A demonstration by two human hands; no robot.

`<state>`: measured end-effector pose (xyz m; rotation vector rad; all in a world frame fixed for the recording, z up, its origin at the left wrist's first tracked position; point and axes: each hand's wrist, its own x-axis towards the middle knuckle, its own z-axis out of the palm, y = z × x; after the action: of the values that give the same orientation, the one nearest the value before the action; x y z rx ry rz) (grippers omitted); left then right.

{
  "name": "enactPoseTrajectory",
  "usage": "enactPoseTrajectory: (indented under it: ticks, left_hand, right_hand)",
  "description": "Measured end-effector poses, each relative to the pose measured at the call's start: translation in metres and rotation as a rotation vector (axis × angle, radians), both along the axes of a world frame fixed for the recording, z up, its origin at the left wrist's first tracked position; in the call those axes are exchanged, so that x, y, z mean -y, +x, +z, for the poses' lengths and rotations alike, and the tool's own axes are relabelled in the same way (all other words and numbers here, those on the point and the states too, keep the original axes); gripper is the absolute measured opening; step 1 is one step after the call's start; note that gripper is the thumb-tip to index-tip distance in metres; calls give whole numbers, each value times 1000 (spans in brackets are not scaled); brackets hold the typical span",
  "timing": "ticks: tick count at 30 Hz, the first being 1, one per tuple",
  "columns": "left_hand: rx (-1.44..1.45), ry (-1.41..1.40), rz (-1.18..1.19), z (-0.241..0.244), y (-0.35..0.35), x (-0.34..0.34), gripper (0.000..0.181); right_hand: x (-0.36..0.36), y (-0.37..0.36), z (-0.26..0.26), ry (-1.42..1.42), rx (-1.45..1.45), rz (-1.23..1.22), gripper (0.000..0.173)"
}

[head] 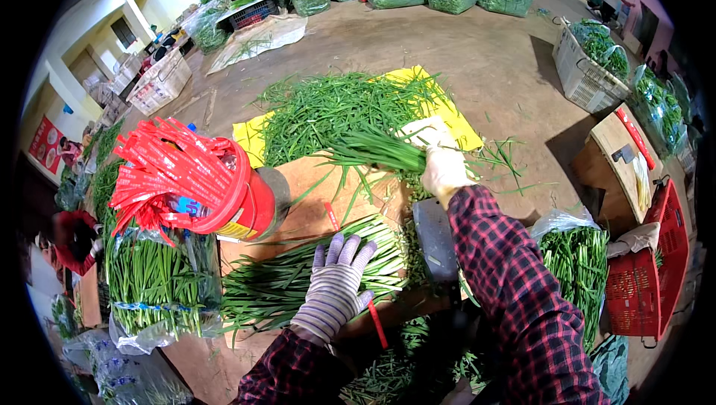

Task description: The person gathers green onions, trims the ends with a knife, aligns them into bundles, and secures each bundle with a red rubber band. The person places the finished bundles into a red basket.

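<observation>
My left hand [335, 282], in a striped knit glove, lies with fingers spread on a pile of garlic chives [268, 287] on a wooden board [305, 181]. The pale cut ends of the pile point right. A red printed strap [378, 325] shows below the pile, and a similar piece [331, 216] above it. My right hand [444, 170], in a pale glove, grips a loose bunch of green chives [386, 150] beyond the board's far right corner. The bunch's leaf tips spread left. Between my right forearm and the board sits a grey flat-faced object [435, 240].
A red bucket [254, 192] stuffed with red straps [173, 173] stands at the board's far left. Loose leaves [330, 114] cover a yellow sheet [458, 119] ahead. Bagged chives flank me left [159, 282] and right [573, 271]. A red crate [635, 298] stands farther right.
</observation>
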<state>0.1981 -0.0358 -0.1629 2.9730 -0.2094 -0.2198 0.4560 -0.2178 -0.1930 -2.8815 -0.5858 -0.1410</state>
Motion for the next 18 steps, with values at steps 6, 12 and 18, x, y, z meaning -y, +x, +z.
enactPoseTrajectory:
  ticks: [6, 12, 18]
  left_hand:
    - [120, -198, 21, 1, 10, 1, 84]
    - [-472, -1662, 203, 24, 14, 41, 74]
    - [-107, -1648, 248, 53, 48, 116, 42]
  right_hand:
    - [52, 9, 90, 691, -677, -54, 44]
    - [109, -79, 94, 1190, -1056, 211, 37]
    - [125, -151, 59, 764, -631, 278, 50]
